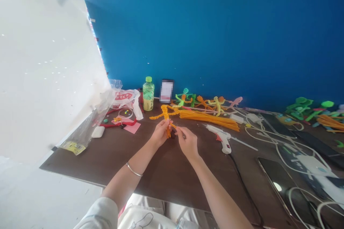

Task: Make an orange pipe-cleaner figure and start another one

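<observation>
Orange fuzzy-wire figure [165,112] is standing out above the middle of the table, its arms spreading sideways, its lower strands hanging between the two hands. Behind everything, a blue wall [215,35] is filling the upper view, and the dark brown table [166,175] is stretching out below it. On the right, a dark-screened device [282,182] is lying flat near looping white cables [279,150]. A clear plastic bag [90,125] is lying at the left edge. Just beyond the hands, a bundle of orange stems [209,120] is extending rightward, with a white glue gun [221,137] resting nearer the person. A green-capped bottle [148,95] is standing near the wall, and several colored fuzzy figures [217,105] are lying farther right. The left hand [161,132] is clamping the figure's lower body between thumb and fingers. The right hand [187,142] is pinching one slim orange strand [174,126], fingertips together. Smallest, a white case [98,132] is resting at left.
</observation>
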Demonstrator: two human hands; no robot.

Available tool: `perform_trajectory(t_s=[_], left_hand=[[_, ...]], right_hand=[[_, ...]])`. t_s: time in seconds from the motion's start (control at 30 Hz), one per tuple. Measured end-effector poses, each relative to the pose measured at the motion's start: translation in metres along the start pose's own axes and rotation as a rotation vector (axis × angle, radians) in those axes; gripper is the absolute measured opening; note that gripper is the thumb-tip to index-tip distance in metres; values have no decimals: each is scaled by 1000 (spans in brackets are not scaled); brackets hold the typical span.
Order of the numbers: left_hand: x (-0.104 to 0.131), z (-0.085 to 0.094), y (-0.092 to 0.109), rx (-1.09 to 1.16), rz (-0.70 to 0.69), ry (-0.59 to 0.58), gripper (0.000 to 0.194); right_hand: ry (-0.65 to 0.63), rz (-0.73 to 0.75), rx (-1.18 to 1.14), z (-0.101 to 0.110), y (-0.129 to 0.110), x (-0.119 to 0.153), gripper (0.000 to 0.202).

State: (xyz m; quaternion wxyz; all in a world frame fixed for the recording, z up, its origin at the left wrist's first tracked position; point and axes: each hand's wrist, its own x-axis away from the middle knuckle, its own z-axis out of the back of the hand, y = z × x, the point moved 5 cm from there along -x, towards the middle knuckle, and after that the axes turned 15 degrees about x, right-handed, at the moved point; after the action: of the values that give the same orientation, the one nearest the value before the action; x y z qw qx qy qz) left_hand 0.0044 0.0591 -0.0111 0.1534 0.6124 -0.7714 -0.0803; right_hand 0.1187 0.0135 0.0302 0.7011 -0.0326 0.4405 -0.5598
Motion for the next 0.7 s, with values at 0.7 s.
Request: perform_trajectory(t_s=[0.7], left_hand=[[1,-5,6,-168,-108,-43,24]], right_hand=[[-221,-674,-918,-25,22,3,25]])
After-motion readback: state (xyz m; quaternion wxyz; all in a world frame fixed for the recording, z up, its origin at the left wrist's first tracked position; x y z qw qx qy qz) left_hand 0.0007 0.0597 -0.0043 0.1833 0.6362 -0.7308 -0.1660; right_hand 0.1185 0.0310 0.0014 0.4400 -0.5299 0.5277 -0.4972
